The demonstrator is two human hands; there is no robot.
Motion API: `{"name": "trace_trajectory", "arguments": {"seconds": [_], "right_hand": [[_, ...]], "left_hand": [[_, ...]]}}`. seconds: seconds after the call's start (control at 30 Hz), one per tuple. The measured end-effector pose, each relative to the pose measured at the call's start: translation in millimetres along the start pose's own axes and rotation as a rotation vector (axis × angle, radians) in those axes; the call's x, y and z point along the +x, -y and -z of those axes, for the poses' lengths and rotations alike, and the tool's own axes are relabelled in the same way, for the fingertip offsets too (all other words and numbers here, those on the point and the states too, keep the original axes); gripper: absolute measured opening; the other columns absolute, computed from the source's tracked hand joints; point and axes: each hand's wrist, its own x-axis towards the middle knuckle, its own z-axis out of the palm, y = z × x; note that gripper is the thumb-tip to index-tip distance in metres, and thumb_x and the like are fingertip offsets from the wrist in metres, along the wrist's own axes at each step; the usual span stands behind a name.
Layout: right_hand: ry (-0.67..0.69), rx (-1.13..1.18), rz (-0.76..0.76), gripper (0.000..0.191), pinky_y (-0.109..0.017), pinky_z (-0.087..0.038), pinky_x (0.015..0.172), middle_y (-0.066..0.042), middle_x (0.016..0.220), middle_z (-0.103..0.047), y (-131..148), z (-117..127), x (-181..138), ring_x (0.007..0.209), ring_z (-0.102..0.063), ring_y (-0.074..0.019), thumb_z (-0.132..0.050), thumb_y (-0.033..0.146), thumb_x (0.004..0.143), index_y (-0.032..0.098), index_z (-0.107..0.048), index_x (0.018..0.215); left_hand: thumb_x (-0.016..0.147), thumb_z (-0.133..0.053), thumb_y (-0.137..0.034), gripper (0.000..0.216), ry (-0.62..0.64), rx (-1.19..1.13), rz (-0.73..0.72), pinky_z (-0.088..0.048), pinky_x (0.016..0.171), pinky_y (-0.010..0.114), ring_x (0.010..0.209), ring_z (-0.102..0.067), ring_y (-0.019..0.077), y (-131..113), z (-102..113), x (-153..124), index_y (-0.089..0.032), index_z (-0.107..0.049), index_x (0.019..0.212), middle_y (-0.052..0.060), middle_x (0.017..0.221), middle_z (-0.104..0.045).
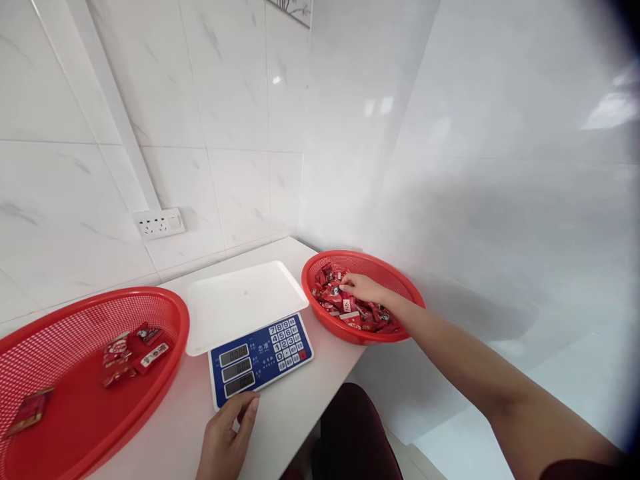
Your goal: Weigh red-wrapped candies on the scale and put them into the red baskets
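Observation:
My right hand [364, 288] reaches into the right red basket [320, 320]. Its fingers are closed on a small red packet among the heap of shiny red packets [353, 319]; the fingertips partly hide it. My left hand [233, 427] rests by the front edge of a digital scale [263, 357], fingers curled in and thumb near the index finger, with nothing visible in them. The scale has a blue keypad panel, three small displays and a bare white weighing tray [245, 300].
A larger red basket [170, 373] stands at the left, holding several red packets [133, 353] and another at its near left side [31, 412]. All stand on a white table [295, 413] against tiled walls. A wall socket [159, 224] is behind. A dark seat [357, 433] is below.

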Motion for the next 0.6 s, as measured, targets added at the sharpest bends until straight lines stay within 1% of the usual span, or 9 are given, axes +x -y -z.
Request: {"name": "trace_trajectory", "arguments": {"seconds": [0.17,0.3,0.43,0.6], "right_hand": [[-0.096,0.047,-0.051,0.026,-0.025,-0.039,0.058,-0.001,0.070,-0.059,3,5,2,0.065,-0.055,-0.0154,-0.040,0.037,0.082,0.019,-0.051,0.068],[-0.162,0.087,-0.047,0.027,-0.026,-0.039,0.059,-0.002,0.071,-0.060,20,8,6,0.067,-0.055,-0.0170,-0.041,0.039,0.081,0.019,-0.053,0.067],[-0.177,0.142,0.050,0.028,-0.025,-0.040,0.063,-0.002,0.076,-0.063,55,3,15,0.073,-0.057,-0.0164,-0.041,0.039,0.082,0.019,-0.056,0.069],[-0.107,0.197,0.171,0.026,-0.023,-0.040,0.063,-0.001,0.076,-0.066,110,-24,35,0.071,-0.058,-0.0148,-0.044,0.039,0.082,0.020,-0.061,0.076]], "left_hand": [[0.079,-0.050,-0.044,0.027,0.014,0.006,-0.003,-0.046,0.042,0.018,0.063,-0.061,0.0150,3,-2,0,-0.022,-0.065,0.081,0.002,0.074,-0.068],[0.080,-0.049,-0.042,0.026,0.016,0.005,-0.006,-0.047,0.046,0.019,0.061,-0.060,0.0145,1,-1,0,-0.022,-0.065,0.082,0.001,0.073,-0.068],[0.081,-0.048,-0.041,0.026,0.022,0.001,-0.010,-0.046,0.046,0.019,0.060,-0.059,0.0141,-2,0,-1,-0.021,-0.064,0.082,0.002,0.073,-0.067],[0.084,-0.044,-0.040,0.027,0.023,0.019,-0.016,-0.047,0.052,0.021,0.061,-0.058,0.0144,-4,2,-2,-0.020,-0.062,0.081,0.004,0.074,-0.066]]}}
